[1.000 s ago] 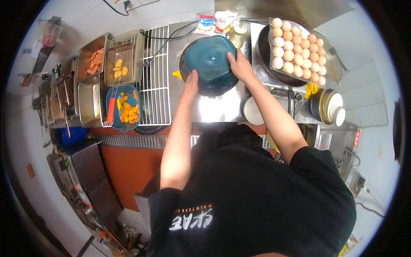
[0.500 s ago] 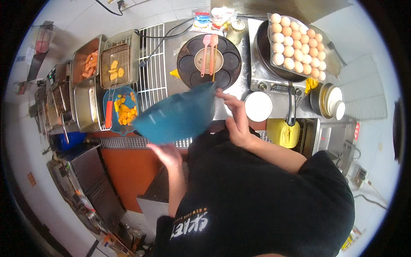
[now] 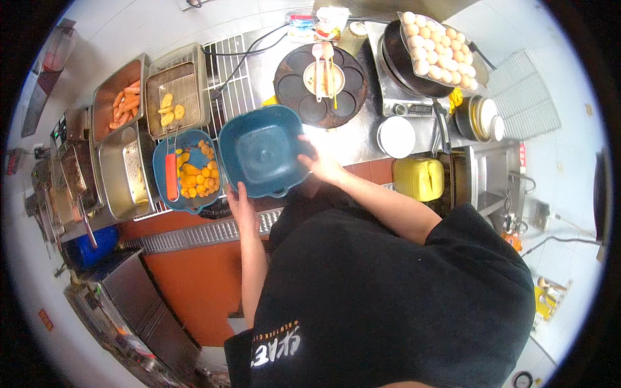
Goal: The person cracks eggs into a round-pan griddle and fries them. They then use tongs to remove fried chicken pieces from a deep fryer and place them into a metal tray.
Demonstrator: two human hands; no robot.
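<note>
An empty blue plastic basin (image 3: pixel 262 155), square with rounded corners, sits tilted slightly with its opening up at the counter's front edge. My right hand (image 3: pixel 317 163) is closed on its right rim, fingers over the edge. Stretched fingers of my left hand (image 3: pixel 242 210) rest against the outside of its near left corner. To its left is a second blue basin (image 3: pixel 160 169) with orange and yellow chunks of food in it. A strainer with a red handle (image 3: pixel 171 178) lies across that basin's left side.
A dark round pan with hollows (image 3: pixel 284 81) carries a small bowl and two pink spatulas (image 3: pixel 328 52). Farther right are a tray of eggs (image 3: pixel 440 52), a hob, a white lid (image 3: pixel 396 137) and pots. Metal trays (image 3: pixel 116 171) with sausages and nuggets stand left; a yellow jug (image 3: pixel 417 180) is below.
The blue basin has swung from a tilted, blurred position to nearly level, its opening now facing up, and moved beside the other basin. My left hand has come up to touch it.
</note>
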